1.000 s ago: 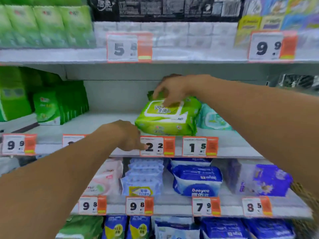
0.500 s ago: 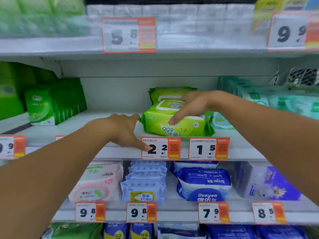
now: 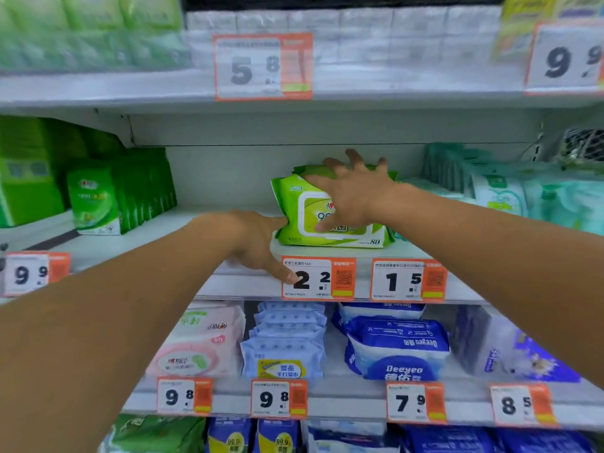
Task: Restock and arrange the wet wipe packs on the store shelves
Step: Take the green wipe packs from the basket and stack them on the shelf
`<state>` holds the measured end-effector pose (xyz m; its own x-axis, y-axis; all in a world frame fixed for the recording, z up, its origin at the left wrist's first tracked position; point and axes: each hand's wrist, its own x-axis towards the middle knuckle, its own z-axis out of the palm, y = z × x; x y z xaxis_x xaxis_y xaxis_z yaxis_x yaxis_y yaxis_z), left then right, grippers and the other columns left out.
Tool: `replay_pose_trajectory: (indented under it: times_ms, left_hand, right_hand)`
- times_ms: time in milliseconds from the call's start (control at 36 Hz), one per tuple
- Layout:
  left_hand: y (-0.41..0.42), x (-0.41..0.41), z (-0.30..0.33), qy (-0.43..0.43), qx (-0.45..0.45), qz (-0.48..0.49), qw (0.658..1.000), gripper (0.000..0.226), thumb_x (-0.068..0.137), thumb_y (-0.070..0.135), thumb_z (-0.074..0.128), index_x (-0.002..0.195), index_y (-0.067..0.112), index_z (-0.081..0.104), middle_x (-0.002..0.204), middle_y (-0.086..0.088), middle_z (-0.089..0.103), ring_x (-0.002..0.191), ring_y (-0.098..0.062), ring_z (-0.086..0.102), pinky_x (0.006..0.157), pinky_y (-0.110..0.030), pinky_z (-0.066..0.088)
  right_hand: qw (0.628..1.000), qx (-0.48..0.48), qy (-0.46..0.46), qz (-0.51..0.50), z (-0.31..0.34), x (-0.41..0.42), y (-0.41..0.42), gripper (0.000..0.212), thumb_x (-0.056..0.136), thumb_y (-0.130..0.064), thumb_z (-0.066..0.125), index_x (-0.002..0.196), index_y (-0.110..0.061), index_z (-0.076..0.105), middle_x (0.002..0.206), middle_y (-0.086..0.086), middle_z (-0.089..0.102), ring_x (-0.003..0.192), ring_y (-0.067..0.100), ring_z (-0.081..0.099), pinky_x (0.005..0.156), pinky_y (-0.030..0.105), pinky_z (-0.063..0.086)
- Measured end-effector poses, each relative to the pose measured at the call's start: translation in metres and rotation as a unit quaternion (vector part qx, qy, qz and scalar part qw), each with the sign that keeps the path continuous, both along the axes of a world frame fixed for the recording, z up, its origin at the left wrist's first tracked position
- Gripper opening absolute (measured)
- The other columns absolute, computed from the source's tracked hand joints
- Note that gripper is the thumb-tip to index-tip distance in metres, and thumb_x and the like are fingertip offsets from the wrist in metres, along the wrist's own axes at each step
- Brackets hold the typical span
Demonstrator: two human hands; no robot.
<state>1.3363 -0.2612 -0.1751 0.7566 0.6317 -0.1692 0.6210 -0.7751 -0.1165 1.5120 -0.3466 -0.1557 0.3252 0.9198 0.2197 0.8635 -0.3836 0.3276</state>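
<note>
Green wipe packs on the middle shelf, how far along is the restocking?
Done: one green pack lies at the back. In hand: the right hand presses the front green pack with spread fingers; the left hand touches its side. Left: bare shelf beside them.

Both forearms bare, left hand point(image 3: 258, 243) and right hand point(image 3: 353, 194) ungloved.

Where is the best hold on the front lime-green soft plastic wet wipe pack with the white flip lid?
Probably across the lime-green wet wipe pack from above and the front, thumb on the lower lid face, fingers over the top rear edge, much as the right hand spreads now. It lies leaning against a second green pack behind. The left hand touches its open left end, another free approach.
</note>
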Motion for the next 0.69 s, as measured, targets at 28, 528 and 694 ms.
replay_pose_trajectory:
  times_ms: [28, 528, 694]
  left_hand:
    - [0.000, 0.002, 0.002, 0.002, -0.006, -0.001, 1.000, 0.131, 0.050, 0.087, 0.064, 0.155, 0.043, 0.000, 0.157, 0.002, 0.035, 0.121, -0.025, 0.056, 0.105, -0.036, 0.043]
    - [-0.054, -0.049, -0.074, -0.225, 0.166, -0.082, 0.957, 0.048, 0.091, 0.030, 0.061, 0.136, 0.017, 0.049, 0.136, -0.012, 0.054, 0.126, -0.033, 0.048, 0.102, -0.043, 0.036]
    - [-0.150, -0.131, -0.241, -0.425, -0.038, -0.105, 0.898, 0.032, 0.084, 0.023, 0.065, 0.113, 0.011, 0.065, 0.114, -0.009, 0.066, 0.106, -0.029, 0.059, 0.089, -0.034, 0.043]
  right_hand:
    - [1.000, -0.002, 0.029, -0.010, 0.000, 0.004, 0.001, 0.099, 0.078, -0.078, 0.057, 0.153, -0.051, -0.002, 0.166, -0.001, 0.011, 0.150, 0.039, 0.013, 0.111, 0.069, 0.023]
    - [0.924, 0.359, 0.092, 0.095, -0.046, -0.051, -0.074, 0.048, 0.089, -0.032, 0.061, 0.132, -0.012, 0.054, 0.131, 0.012, 0.056, 0.119, 0.031, 0.054, 0.099, 0.041, 0.044]
    - [0.818, 0.440, 0.333, 0.161, -0.213, -0.169, -0.147, 0.026, 0.091, -0.025, 0.053, 0.075, -0.006, 0.061, 0.062, 0.004, 0.059, 0.058, 0.024, 0.054, 0.057, 0.032, 0.040]
